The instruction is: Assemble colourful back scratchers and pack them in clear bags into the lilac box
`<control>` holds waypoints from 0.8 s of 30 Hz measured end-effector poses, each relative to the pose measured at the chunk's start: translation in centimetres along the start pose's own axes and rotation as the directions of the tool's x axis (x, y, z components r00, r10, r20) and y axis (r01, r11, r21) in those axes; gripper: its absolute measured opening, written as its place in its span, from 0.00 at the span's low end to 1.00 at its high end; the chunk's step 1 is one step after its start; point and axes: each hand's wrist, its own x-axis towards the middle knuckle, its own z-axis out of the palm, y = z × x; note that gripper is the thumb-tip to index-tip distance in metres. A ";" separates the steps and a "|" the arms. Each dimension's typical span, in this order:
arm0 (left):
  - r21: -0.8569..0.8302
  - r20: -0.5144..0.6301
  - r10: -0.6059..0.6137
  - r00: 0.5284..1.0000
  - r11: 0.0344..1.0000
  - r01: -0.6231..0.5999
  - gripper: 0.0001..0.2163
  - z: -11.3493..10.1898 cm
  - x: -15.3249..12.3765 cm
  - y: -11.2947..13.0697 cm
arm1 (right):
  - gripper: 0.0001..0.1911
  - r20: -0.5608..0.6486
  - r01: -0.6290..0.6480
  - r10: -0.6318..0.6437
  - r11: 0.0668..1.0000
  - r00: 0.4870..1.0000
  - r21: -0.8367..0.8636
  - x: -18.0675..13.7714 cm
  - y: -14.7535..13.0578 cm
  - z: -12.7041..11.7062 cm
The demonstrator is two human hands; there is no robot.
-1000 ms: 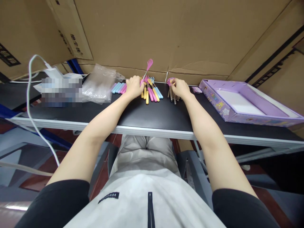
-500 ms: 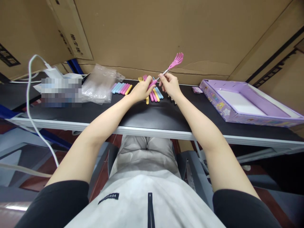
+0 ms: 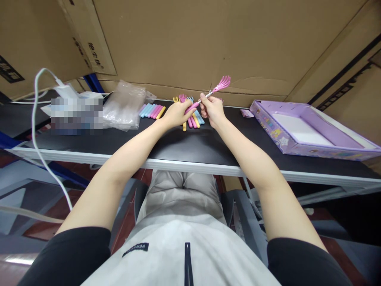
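Note:
Both hands hold one pink fork-like tool (image 3: 222, 83) with a claw-shaped pink head and a thin metal stem, raised just above the black table (image 3: 190, 145). My left hand (image 3: 175, 114) pinches its pink handle end. My right hand (image 3: 212, 109) pinches the metal stem just to the right. Under and behind the hands lies a heap of similar tools with pink, yellow and blue handles (image 3: 193, 118). A row of loose coloured handles (image 3: 152, 111) lies left of my left hand.
A purple cardboard tray box (image 3: 300, 129) sits at the right of the table. Clear plastic bags (image 3: 125, 105) and a white charger with its cable (image 3: 44, 103) lie at the left. Large cardboard boxes (image 3: 208, 43) wall the back. A small purple card (image 3: 247, 113) lies near the tray.
One second ago each hand rested on a separate heap. My left hand lifted the pink tool, my right hand came over to its stem, and the head has since dipped slightly lower.

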 end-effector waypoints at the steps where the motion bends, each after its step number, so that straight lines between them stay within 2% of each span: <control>1: -0.007 0.002 0.008 1.000 1.000 -0.008 0.10 -0.1 0.1 0.1 | 0.29 -0.007 -0.013 0.013 1.000 1.000 0.009 0.0 -0.1 0.1; 13: -0.108 -0.010 0.026 1.000 0.994 -0.027 0.13 -0.3 0.8 0.5 | 0.28 -0.041 -0.048 0.048 0.999 0.998 -0.007 0.5 -1.9 -0.2; 18: -0.067 -0.026 0.015 1.000 0.998 -0.017 0.13 0.2 1.1 0.4 | 0.29 -0.055 -0.036 0.032 0.998 0.998 -0.060 0.6 -2.4 -0.5; 24: 0.024 0.018 -0.046 0.999 0.999 0.046 0.13 0.1 1.3 1.2 | 0.28 -0.068 -0.053 0.049 0.997 0.997 -0.057 1.0 -2.5 -0.6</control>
